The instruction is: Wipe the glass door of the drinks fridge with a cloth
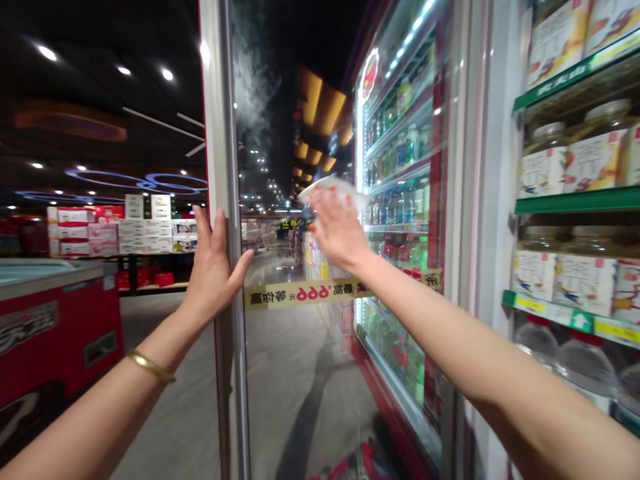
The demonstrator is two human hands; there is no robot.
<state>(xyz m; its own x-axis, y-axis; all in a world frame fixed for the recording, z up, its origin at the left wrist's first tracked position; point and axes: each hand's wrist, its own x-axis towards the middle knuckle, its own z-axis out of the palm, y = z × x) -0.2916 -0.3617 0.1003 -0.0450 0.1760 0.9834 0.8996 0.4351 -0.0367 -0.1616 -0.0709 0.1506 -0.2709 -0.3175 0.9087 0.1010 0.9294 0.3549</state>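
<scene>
Partly hidden cloth: white cloth [330,189], thin and crumpled, mostly covered by the right hand [337,227], with only its upper edge showing, at the middle of the frame against the glass door [270,100].
Right hand: palm and fingers pressed over the cloth, grasping it flat to the pane.
Left hand: released, fingers spread, palm against the metal door frame [220,133], nothing held; gold bangle [151,367] around the wrist.
Glass: smooth and reflective, with a smoky haze near the top.
Hard to read: yellow tape strip [305,293] across the door, only "666" legible; blurred labels on the plastic bottles [400,207] behind the glass.
Cut off: glass jars [575,157] on green-edged shelves [580,200] at the right edge; red chest freezer [55,333] at lower left.
Background: cardboard cartons [120,230], stacked left of the door frame.
</scene>
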